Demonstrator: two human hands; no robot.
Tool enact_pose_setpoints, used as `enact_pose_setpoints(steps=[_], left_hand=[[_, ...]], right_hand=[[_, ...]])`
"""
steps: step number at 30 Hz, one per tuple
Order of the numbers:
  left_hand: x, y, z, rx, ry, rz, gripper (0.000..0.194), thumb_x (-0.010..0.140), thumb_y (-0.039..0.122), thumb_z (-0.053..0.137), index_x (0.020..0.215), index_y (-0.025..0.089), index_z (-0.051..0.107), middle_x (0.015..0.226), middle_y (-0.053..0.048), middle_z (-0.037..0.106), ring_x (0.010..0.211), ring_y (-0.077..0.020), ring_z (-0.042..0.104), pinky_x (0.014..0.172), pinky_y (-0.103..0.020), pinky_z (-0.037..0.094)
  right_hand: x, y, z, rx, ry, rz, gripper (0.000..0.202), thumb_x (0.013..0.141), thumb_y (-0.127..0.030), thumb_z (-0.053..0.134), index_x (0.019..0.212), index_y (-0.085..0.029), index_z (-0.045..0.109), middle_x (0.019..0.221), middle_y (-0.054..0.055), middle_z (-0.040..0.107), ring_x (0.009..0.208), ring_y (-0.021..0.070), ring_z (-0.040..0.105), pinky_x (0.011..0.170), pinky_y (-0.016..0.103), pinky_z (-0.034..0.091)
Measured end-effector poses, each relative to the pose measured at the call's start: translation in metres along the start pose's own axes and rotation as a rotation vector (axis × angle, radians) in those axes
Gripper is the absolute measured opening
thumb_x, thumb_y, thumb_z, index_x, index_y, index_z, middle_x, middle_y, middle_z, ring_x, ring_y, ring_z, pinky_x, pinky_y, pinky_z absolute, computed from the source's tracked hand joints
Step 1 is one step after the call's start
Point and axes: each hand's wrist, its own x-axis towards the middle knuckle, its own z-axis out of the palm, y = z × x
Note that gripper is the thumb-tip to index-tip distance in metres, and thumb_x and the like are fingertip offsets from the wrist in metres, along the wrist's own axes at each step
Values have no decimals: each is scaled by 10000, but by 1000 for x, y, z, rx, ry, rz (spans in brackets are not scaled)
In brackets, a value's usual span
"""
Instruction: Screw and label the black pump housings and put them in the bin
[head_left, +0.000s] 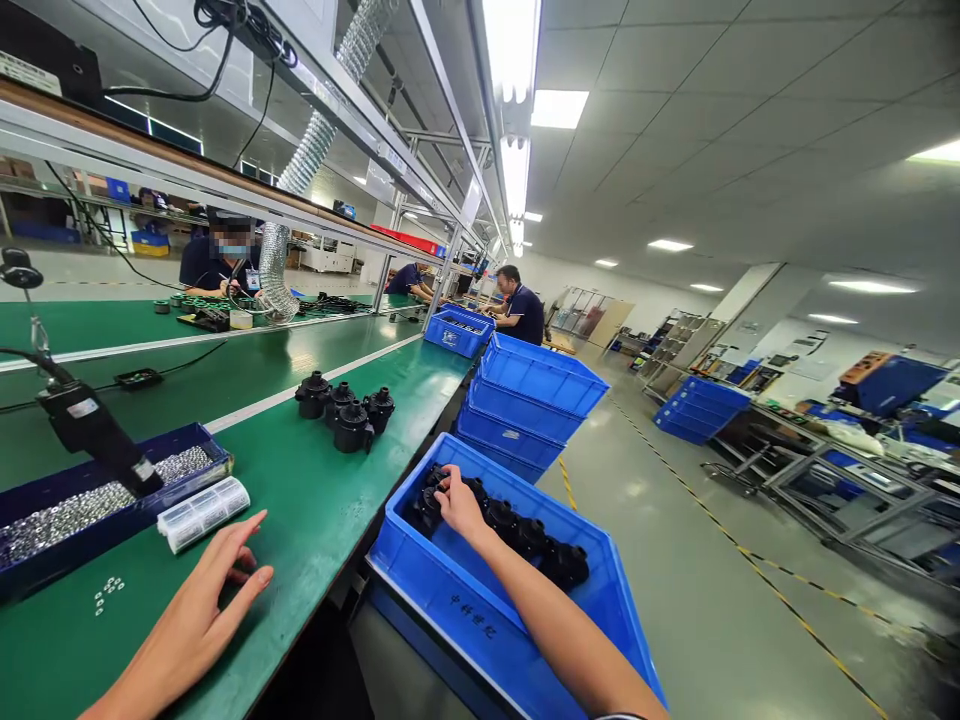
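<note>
My right hand (461,508) reaches into a blue plastic crate (480,618) at the table's right side. Its fingers are curled round a black pump-like housing (424,510) at the crate's far left corner, partly hidden by them. More black housings (529,535) stand in a row along the crate's far side. Over the green table (300,540), my left hand (196,610) is open and holds nothing, thumb and fingers apart. Close to its fingertips lies a white roll of printed labels (204,512). Several similar black housings (352,425) stand grouped further up the table.
A dark blue tray (219,458) of small shiny metal parts sits at left, with a hanging black power screwdriver (94,430) above it. Small white rings (109,592) lie nearby. Stacked blue crates (517,400) stand beyond my crate. Co-workers (525,312) work further off.
</note>
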Motion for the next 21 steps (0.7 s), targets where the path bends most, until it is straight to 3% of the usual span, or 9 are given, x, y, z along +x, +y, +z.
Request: enact_pose_setpoints(steps=[3,5,9,11,14,17,21], left_hand=[[1,-4,2,-3,-16,-3,591,1050,587,556,1590,366,460,1376,-67,608,1029,-235,697,751,-281,638],[1,-8,3,-7,-36,3,597,1055,578,558,1600,360,450,1361,-73,619,1003,-228,704,788,-298,649],[1,-9,2,-23,-25,6,594,1066,572,542,1609,353,447,1323,-78,645,980,-222,711,866,-337,657],[1,-9,2,-28,-13,12,589,1067,564,544,1609,352,449,1328,-78,646,987,-224,713,898,-360,656],[1,-15,2,-48,9,8,588,1048,577,576,1583,353,476,1335,-78,646,981,-230,722,876,-368,669],[5,-33,4,-110,81,-31,676,950,636,693,1531,328,537,1345,-86,654,989,-265,742,833,-385,700],[14,-51,3,-257,139,-158,932,757,671,863,1540,305,515,1365,-115,662,1140,-380,736,934,-518,699]], right_hand=[[6,-10,1,-11,12,-27,421,1025,-278,744,1400,-149,601,1253,121,690,1123,305,699,1037,537,566],[16,-28,1,12,38,-97,591,979,-226,759,1509,-153,505,1394,171,641,1271,348,640,1132,561,493],[54,-93,17,147,55,-299,862,945,-252,751,1648,-198,256,1547,166,553,1404,289,554,1177,442,479],[75,-132,32,211,53,-355,960,896,-298,808,1655,-200,228,1542,163,557,1404,287,552,1196,450,470],[96,-182,51,270,76,-356,1146,761,-314,930,1658,-150,237,1527,210,545,1511,343,426,1283,513,358],[92,-210,63,319,93,-305,1244,674,-285,979,1660,-130,236,1523,252,513,1488,395,450,1281,575,341],[45,-219,73,413,-15,-370,1301,682,-286,989,1685,-186,167,1444,177,620,1328,347,634,1160,500,511]])
